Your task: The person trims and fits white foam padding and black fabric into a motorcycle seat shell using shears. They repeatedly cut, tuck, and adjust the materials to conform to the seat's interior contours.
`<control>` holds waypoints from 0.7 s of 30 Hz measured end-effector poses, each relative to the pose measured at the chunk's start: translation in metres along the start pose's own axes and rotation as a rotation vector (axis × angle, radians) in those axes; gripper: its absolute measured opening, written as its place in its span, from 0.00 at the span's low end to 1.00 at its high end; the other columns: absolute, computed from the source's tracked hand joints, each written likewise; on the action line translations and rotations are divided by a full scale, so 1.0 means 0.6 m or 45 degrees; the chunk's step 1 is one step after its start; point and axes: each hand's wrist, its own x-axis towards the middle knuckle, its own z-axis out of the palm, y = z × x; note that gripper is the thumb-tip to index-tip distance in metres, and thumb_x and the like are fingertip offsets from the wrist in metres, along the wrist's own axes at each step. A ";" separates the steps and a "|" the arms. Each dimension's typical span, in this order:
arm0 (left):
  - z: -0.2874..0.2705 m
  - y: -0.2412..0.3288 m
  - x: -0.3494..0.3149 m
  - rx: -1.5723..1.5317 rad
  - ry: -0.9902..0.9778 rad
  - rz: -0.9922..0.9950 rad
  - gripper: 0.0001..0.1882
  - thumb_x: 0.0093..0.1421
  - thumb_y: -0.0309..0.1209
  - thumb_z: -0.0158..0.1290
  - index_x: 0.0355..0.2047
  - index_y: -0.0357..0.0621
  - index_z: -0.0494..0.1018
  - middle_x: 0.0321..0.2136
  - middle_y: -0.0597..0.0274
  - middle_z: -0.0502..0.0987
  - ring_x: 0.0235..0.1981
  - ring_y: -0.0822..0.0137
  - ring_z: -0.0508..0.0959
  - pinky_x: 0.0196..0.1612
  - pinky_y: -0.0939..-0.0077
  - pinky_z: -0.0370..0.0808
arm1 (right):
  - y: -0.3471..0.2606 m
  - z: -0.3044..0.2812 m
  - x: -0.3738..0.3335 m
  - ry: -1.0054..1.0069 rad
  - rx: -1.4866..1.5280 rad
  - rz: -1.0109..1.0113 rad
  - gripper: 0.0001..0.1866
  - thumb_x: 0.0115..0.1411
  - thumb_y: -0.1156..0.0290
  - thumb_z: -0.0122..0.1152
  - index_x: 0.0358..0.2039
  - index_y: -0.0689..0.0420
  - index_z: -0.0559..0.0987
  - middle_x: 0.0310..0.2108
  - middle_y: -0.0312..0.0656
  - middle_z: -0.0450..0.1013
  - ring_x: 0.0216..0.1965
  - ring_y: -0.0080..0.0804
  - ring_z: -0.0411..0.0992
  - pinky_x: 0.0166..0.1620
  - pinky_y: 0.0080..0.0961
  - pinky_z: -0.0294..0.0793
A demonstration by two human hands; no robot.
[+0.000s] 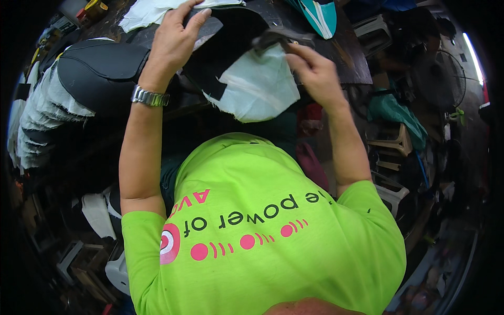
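Note:
A black sheet-like piece point(212, 60) with pale, frayed cloth point(260, 86) attached hangs over the near edge of the worktable. My left hand point(176, 39) grips its upper left part, the thumb lying along the top; some fingertips are hidden. A metal-banded watch point(149, 96) circles the left wrist. On the right side, my right hand point(315, 71) is closed, slightly blurred, around a dark object point(275, 38) at the piece's right edge. Motion smears that object, so I cannot tell whether it is a tool or folded material.
Left of my arm is a stack of black padded pieces point(100, 60) with frayed white cloth point(52, 113). White cloth point(149, 13) and a teal-and-white piece point(320, 18) lie on the dark table point(354, 55). To the right are plastic stools point(391, 139), a green bag point(401, 115) and a fan point(443, 79).

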 end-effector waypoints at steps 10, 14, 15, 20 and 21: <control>-0.029 0.172 -0.030 0.535 0.538 0.945 0.18 0.59 0.42 0.65 0.50 0.58 0.81 0.51 0.62 0.78 0.55 0.58 0.74 0.55 0.60 0.67 | 0.199 -0.145 -0.028 0.685 -0.912 0.201 0.20 0.60 0.54 0.71 0.47 0.52 0.86 0.37 0.42 0.82 0.39 0.44 0.81 0.47 0.36 0.78; 0.110 0.142 -0.095 0.599 0.306 1.050 0.15 0.56 0.41 0.62 0.45 0.67 0.83 0.62 0.76 0.69 0.65 0.65 0.64 0.59 0.52 0.59 | 0.252 -0.140 -0.010 0.495 -1.153 0.270 0.22 0.59 0.53 0.70 0.52 0.47 0.84 0.40 0.43 0.79 0.46 0.47 0.77 0.51 0.45 0.75; 0.127 0.124 -0.118 0.695 0.147 1.073 0.19 0.54 0.40 0.64 0.48 0.67 0.83 0.65 0.76 0.68 0.67 0.66 0.63 0.64 0.51 0.56 | 0.254 -0.134 -0.004 0.409 -1.233 0.345 0.23 0.59 0.53 0.70 0.54 0.46 0.83 0.40 0.43 0.78 0.47 0.47 0.76 0.53 0.47 0.73; 0.134 0.057 -0.207 0.493 -0.355 0.944 0.24 0.53 0.38 0.66 0.53 0.64 0.81 0.71 0.72 0.63 0.75 0.64 0.54 0.75 0.34 0.35 | 0.166 -0.091 0.005 0.576 -0.826 0.020 0.24 0.61 0.63 0.69 0.57 0.51 0.79 0.44 0.48 0.77 0.49 0.43 0.75 0.56 0.42 0.72; 0.124 0.049 -0.217 0.382 -0.340 0.915 0.21 0.54 0.37 0.65 0.50 0.62 0.82 0.71 0.72 0.64 0.75 0.65 0.55 0.76 0.35 0.37 | 0.133 -0.079 0.001 0.544 -0.545 -0.022 0.23 0.61 0.66 0.69 0.57 0.53 0.79 0.44 0.48 0.77 0.49 0.43 0.75 0.55 0.39 0.73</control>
